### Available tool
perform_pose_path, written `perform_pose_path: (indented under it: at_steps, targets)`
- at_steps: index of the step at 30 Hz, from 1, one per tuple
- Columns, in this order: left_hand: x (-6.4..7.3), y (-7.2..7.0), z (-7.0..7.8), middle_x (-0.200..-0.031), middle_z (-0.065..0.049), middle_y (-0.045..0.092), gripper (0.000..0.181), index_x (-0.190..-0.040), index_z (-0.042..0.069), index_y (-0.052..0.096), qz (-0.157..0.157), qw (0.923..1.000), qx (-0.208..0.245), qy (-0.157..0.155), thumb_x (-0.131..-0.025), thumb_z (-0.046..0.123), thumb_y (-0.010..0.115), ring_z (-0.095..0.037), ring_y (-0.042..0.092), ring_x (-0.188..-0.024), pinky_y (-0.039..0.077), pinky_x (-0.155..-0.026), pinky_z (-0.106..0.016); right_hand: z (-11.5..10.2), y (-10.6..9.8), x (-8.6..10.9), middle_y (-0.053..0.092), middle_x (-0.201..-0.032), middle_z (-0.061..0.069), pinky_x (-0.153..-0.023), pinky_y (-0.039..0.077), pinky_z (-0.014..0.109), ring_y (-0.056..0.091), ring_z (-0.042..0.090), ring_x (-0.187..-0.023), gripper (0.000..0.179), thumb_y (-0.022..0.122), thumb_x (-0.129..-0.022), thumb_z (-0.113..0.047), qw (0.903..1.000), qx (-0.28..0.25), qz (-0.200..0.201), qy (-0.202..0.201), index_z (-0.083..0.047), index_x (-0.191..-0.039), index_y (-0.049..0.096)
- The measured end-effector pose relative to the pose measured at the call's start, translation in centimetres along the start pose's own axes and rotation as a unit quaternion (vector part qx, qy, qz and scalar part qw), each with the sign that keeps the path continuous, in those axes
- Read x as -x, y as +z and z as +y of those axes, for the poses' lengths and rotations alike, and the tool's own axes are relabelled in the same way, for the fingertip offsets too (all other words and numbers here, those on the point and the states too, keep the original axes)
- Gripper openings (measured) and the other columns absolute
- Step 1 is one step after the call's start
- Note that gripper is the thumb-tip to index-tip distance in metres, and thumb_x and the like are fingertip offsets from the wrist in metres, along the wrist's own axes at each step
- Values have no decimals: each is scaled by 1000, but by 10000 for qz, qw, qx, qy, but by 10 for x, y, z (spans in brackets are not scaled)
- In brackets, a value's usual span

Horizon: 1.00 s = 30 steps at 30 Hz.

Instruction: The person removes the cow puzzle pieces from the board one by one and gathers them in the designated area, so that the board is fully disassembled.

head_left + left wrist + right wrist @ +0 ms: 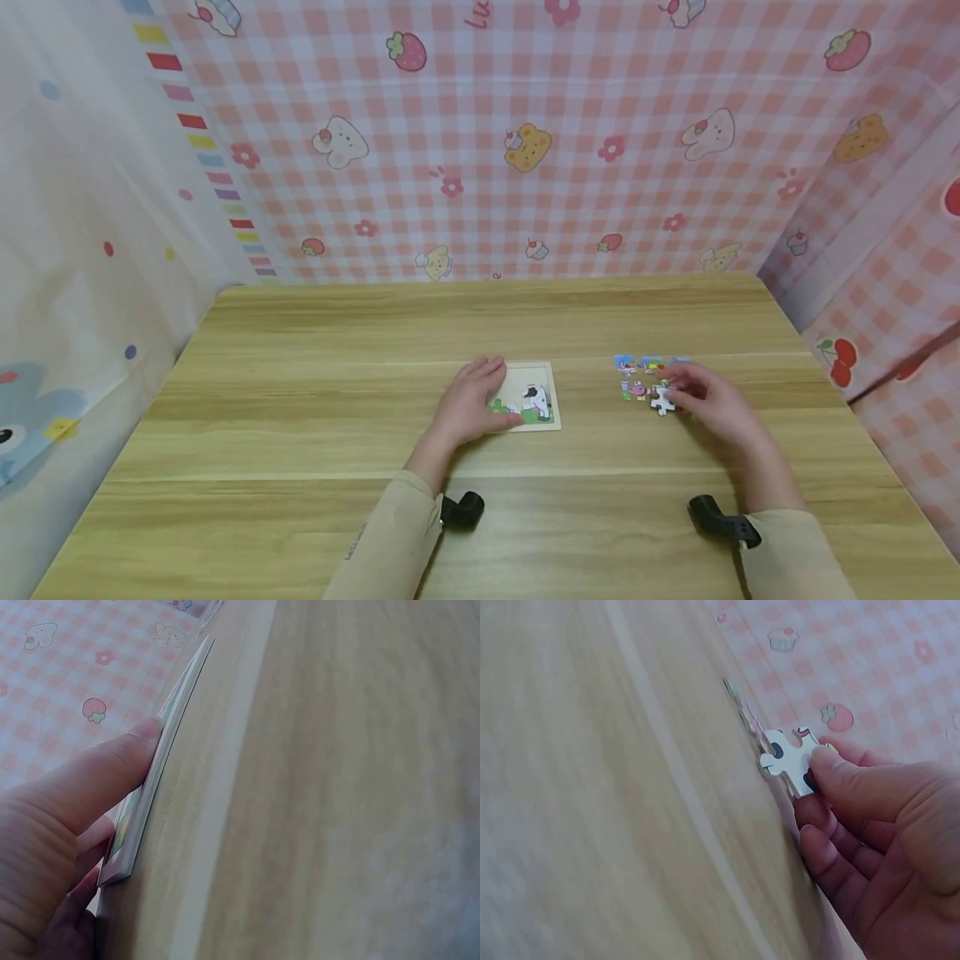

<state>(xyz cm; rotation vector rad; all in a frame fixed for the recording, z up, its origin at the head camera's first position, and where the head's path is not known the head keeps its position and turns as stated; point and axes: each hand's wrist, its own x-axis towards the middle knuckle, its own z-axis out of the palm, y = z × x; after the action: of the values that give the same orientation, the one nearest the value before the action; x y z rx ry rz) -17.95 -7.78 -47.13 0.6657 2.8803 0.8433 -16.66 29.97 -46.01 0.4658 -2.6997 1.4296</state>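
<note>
In the head view a square wooden puzzle tray (532, 375) lies on the table, with a cow and grass pictured in its lower part. My left hand (471, 398) rests on its left side, the thumb (127, 756) stretched along the near rim and the fingers extended over the far left corner. My right hand (712, 404) pinches a white jigsaw piece (787, 757) with black patches between thumb and fingertips. That piece is tilted just above the table. Beside it lie several colourful jigsaw pieces (626, 364), partly hidden by the right hand.
Beneath everything is a wood-grain table (337, 333). A pink checked curtain (480, 108) hangs behind its far edge, and a pale curtain (97, 208) borders the left side. Black wrist mounts (463, 510) stick out from both sleeves over the table.
</note>
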Motion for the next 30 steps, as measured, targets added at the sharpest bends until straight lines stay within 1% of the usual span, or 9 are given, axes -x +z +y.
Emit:
perform_pose_path:
  at_steps: [4,10,16,18,20,22,26,28,30]
  targets:
    - [0,0,0,-157,-10,35,91,-147,1,44,-8,10000,-33,15,-78,47,81,-31,25,-147,18,-120,-42,4,-4,1,65,-87,10,-61,46,19,55,3,-74,22,66,-92,3,9996,236,118,55,7,-114,64]
    - [0,-1,1,-157,-10,35,91,-147,1,43,-12,10000,-60,2,-78,48,81,-30,25,-147,18,-119,-42,3,-6,1,65,-93,12,-68,44,16,54,2,-79,24,66,-94,-4,9969,690,245,275,5,-116,65]
    - [1,-1,1,-157,-9,34,92,-147,1,43,-27,10000,-53,-28,-78,47,81,-30,24,-147,18,-120,-42,4,-2,-3,66,-93,12,-70,43,13,53,0,-81,23,69,-92,-3,9956,836,393,159,6,-113,67]
    - [0,-2,1,-157,-9,34,92,-148,1,42,-35,10000,-56,-37,-78,47,81,-30,24,-147,17,-120,-42,6,-1,-4,66,-93,12,-70,42,13,54,1,-81,22,70,-91,-2,9943,952,456,114,6,-111,68]
    - [1,-2,1,-157,-9,34,92,-147,1,43,-40,10000,-57,-37,-78,47,81,-30,24,-147,17,-120,-42,6,0,-5,66,-93,13,-70,43,16,55,6,-82,21,71,-90,-2,9927,1092,499,100,5,-110,69]
    - [1,-3,2,-157,-9,34,91,-147,1,43,-41,10000,-28,-46,-78,46,81,-30,24,-147,17,-120,-42,6,0,-6,67,-97,15,-73,45,20,57,13,-86,21,71,-90,-2,9903,1284,515,110,3,-110,70]
    - [2,-4,4,-157,-9,35,91,-147,0,43,-25,10000,34,-66,-78,45,82,-30,24,-147,18,-119,-42,6,1,-8,68,-106,20,-80,48,36,60,28,-94,20,71,-90,-3,9870,1531,477,106,2,-110,70]
    - [2,-3,4,-157,-9,35,91,-147,1,44,-12,10000,37,-77,-77,45,83,-30,24,-147,18,-119,-42,6,1,-8,68,-108,21,-81,48,41,60,31,-96,20,71,-90,-3,9863,1582,466,92,2,-110,70]
    - [2,-3,4,-157,-9,35,91,-147,1,44,-5,10000,28,-86,-77,45,82,-30,24,-147,19,-119,-43,6,2,-9,68,-106,21,-81,48,42,60,32,-95,20,71,-90,-3,9856,1619,481,65,3,-109,70]
